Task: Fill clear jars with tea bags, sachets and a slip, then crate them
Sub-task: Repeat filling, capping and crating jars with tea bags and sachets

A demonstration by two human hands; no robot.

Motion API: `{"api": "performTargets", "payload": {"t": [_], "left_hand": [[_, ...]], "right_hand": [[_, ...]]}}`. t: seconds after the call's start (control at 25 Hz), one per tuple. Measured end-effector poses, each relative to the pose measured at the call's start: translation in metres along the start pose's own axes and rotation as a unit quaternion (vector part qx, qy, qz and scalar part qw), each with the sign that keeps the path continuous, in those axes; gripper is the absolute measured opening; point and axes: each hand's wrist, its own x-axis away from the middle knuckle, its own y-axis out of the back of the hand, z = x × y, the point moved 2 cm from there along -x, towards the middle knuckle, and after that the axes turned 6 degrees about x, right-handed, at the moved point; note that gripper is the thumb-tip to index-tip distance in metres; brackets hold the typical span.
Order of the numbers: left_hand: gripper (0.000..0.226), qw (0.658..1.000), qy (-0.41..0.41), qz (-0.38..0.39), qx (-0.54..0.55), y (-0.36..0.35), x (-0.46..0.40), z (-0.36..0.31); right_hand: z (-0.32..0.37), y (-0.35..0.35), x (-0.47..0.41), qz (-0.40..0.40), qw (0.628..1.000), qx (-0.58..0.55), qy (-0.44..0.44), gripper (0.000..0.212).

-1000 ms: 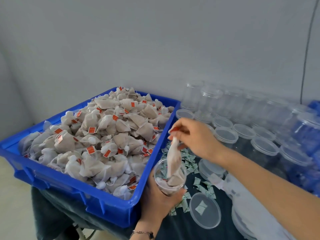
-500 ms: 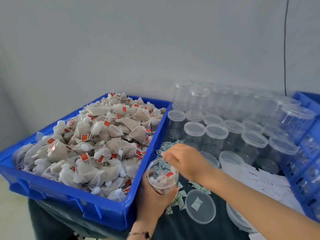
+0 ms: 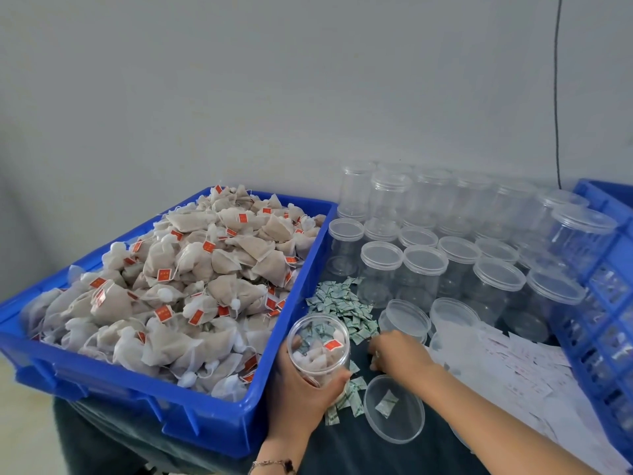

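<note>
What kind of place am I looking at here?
Probably a small hand-packing station, not a home kitchen: a blue plastic crate heaped with tagged tea bags, rows of lidded clear plastic jars, and a pile of small green-printed sachets on a dark cloth.

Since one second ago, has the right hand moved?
Yes. The right hand went down from above the jar to the sachets on the table, right of the jar.

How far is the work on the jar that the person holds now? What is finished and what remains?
Done: tea bags already lie in the open jar, which the left hand grips. In hand: the right hand reaches down at the scattered sachets; whether it has one is hidden. Left: a slip from the paper pile, the loose lid, then the crate. Many empty jars wait.
</note>
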Motion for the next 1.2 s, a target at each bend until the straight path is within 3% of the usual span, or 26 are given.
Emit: {"api": "performTargets", "payload": {"t": [0.12,0.2,0.32,0.36,0.4,0.48,0.6,0.76,0.92,1.08,1.2], "left_hand": [[0.102,1.0,0.003,-0.001,0.006,0.001,0.0,-0.003],[0.102,1.0,0.004,-0.003,0.005,0.0,0.001,-0.004],[0.101,1.0,0.008,-0.008,0.001,0.0,0.0,-0.003],[0.099,1.0,0.007,-0.01,-0.001,0.0,0.0,-0.003],[0.097,1.0,0.003,-0.014,-0.004,0.0,0.0,-0.003],[0.093,1.0,-0.01,-0.023,-0.015,0.0,-0.001,-0.002],[0.094,0.999,-0.008,-0.027,-0.018,0.001,-0.002,-0.006],[0.102,0.996,0.023,-0.058,-0.064,-0.012,0.0,-0.024],[0.099,0.996,-0.03,-0.059,-0.068,-0.05,0.012,-0.068],[0.096,0.997,-0.065,0.026,-0.046,-0.096,0.037,-0.099],[0.098,0.994,-0.063,0.079,-0.047,-0.125,0.058,-0.109]], "right_hand": [[0.003,0.004,0.005,-0.038,0.999,0.018,0.003,0.018],[0.012,0.019,0.012,-0.136,0.987,-0.088,0.006,0.014],[0.034,0.058,0.036,-0.403,0.89,-0.206,0.06,0.004],[0.043,0.067,0.044,-0.456,0.863,-0.191,0.106,0.004],[0.052,0.072,0.051,-0.46,0.858,-0.156,0.168,0.007],[0.066,0.072,0.057,-0.383,0.884,-0.088,0.253,0.018],[0.054,0.073,0.065,-0.335,0.905,-0.116,0.234,0.018],[-0.004,0.085,0.09,-0.38,0.901,-0.15,0.145,0.021],[-0.089,0.084,0.12,-0.416,0.909,-0.019,-0.014,0.013],[-0.151,0.048,0.14,-0.229,0.95,0.06,-0.202,0.024],[-0.176,0.01,0.143,-0.103,0.968,-0.016,-0.226,0.032]]}}
